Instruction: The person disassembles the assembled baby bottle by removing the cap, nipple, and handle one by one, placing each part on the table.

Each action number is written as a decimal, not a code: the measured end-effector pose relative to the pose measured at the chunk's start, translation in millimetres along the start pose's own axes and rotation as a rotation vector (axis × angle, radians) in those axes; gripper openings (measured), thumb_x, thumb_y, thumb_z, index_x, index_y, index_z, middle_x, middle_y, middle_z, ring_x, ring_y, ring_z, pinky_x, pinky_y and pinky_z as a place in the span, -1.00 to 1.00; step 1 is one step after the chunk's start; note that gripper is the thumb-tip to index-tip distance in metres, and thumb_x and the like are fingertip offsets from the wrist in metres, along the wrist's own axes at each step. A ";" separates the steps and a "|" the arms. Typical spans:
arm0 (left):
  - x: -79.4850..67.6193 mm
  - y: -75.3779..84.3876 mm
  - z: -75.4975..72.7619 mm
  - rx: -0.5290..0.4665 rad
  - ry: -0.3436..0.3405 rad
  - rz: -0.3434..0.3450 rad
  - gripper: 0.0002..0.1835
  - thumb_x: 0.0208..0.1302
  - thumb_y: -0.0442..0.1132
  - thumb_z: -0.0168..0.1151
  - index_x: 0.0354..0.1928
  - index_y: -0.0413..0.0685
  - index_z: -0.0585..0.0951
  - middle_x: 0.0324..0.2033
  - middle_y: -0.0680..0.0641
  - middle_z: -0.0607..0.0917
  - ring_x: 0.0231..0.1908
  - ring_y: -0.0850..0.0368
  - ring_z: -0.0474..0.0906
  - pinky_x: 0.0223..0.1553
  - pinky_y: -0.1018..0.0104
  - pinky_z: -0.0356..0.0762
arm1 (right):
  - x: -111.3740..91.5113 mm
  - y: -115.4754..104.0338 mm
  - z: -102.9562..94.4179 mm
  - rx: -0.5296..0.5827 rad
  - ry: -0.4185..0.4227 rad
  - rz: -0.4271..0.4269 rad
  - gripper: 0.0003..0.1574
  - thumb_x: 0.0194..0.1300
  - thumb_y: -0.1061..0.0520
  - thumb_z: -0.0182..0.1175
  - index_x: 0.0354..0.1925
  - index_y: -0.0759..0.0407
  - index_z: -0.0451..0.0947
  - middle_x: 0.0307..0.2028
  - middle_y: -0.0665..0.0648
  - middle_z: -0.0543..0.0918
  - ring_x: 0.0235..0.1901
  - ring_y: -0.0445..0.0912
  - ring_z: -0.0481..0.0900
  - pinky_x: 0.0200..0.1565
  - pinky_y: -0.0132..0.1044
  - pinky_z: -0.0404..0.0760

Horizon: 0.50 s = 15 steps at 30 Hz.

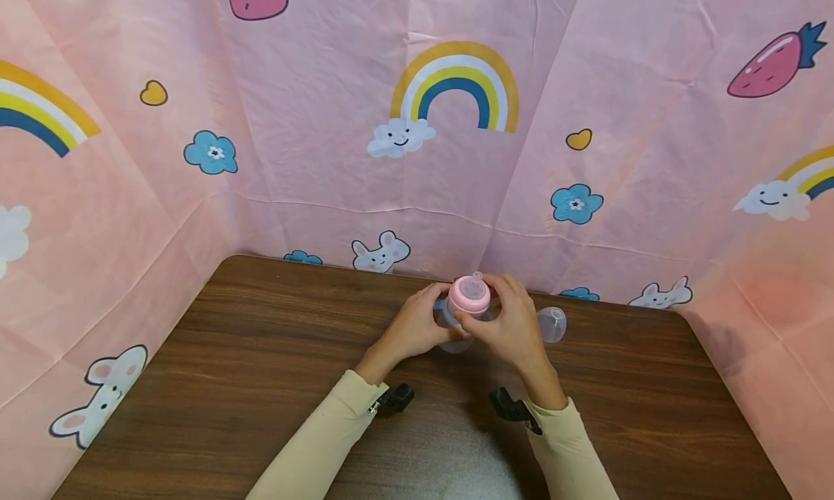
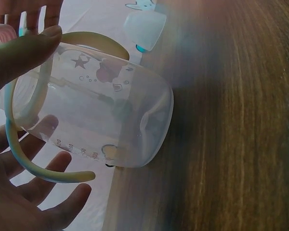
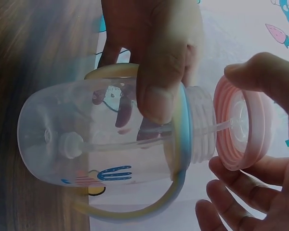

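Note:
A clear baby bottle (image 2: 111,106) with a two-handled ring (image 3: 183,144) around its upper body stands between both hands. My left hand (image 1: 417,326) grips it near the neck, thumb on the near side and fingers around the far side. With thumb and fingers my right hand (image 1: 511,323) pinches the pink screw collar (image 1: 470,297), from which a clear nipple (image 1: 478,276) sticks up. In the right wrist view the collar sits just off the threaded neck (image 3: 202,103). A thin straw (image 3: 202,130) runs from it into the bottle, ending in a round weight (image 3: 71,145).
A clear domed cap (image 1: 552,324) rests on the brown wooden table (image 1: 293,370), right of my right hand, near the back edge. Pink patterned cloth (image 1: 313,174) hangs behind the table and along both sides.

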<state>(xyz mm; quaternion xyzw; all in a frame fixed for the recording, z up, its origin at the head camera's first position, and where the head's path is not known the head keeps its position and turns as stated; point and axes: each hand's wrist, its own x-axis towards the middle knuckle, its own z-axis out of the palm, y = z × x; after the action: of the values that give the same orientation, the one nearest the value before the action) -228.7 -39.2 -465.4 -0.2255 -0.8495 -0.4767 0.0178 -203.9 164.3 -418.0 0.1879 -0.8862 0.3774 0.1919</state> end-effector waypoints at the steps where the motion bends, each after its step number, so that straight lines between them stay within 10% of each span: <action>1: 0.1 0.3 0.0 -0.001 0.002 0.001 -0.07 0.16 -0.01 0.75 0.48 -0.18 0.50 0.37 -0.21 0.63 0.38 -0.20 0.55 0.41 -0.19 0.51 | -0.1 -0.6 -0.4 -0.001 0.003 0.000 -0.16 0.07 -0.02 0.71 0.23 0.32 0.67 -0.02 0.22 0.70 -0.13 0.16 0.58 -0.11 -0.01 0.54; 15: 0.0 0.6 0.9 0.010 0.011 -0.003 -0.07 0.15 0.04 0.76 0.48 -0.16 0.52 0.37 -0.20 0.64 0.36 -0.17 0.57 0.39 -0.17 0.52 | -0.6 -3.4 -5.9 0.022 0.036 -0.011 -0.20 0.06 0.00 0.73 0.20 0.28 0.69 -0.02 0.20 0.70 -0.08 0.11 0.61 -0.09 0.05 0.57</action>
<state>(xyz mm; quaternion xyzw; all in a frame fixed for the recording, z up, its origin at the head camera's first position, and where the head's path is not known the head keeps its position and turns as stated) -228.2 -38.1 -465.4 -0.2218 -0.8521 -0.4734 0.0229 -200.6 166.6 -412.4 0.1882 -0.8773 0.3895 0.2080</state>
